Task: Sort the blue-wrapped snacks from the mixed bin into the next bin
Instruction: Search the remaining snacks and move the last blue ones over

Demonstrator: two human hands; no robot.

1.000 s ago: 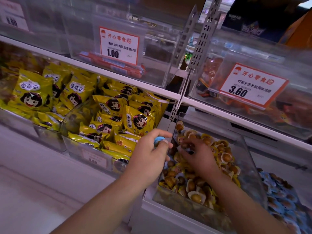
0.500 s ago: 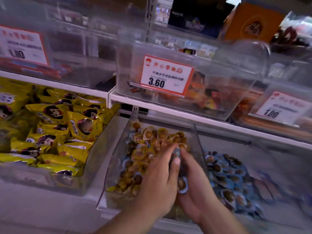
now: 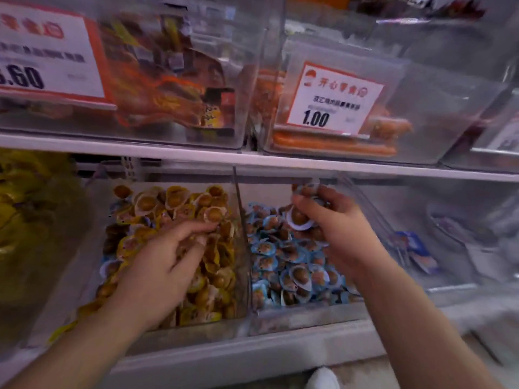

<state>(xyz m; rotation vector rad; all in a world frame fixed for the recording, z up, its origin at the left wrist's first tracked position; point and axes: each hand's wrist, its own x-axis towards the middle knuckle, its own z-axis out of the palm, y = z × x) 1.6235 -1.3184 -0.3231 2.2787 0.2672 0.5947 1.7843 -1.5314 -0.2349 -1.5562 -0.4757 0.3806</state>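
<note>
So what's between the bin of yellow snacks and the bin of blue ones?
Only a clear plastic divider wall, seen in the head view, separates the yellow-snack bin from the blue-snack bin.

Left hand (image 3: 165, 265) lies in the mixed bin (image 3: 174, 318), on its snacks. Next bin (image 3: 303, 315) adjoins to its right, a divider (image 3: 241, 234) between. Right hand (image 3: 334, 228) is above the next bin's pile, holding snacks (image 3: 299, 219). A shelf (image 3: 252, 161) with price-tagged bins runs above and behind both hands.

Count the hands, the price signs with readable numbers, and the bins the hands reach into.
Hands: 2, left hand and right hand holding blue-wrapped snacks.
Readable price signs: 2, left price sign and right price sign.
Bins reached into: 2, mixed bin and blue-snack bin.
Total: 6
</note>
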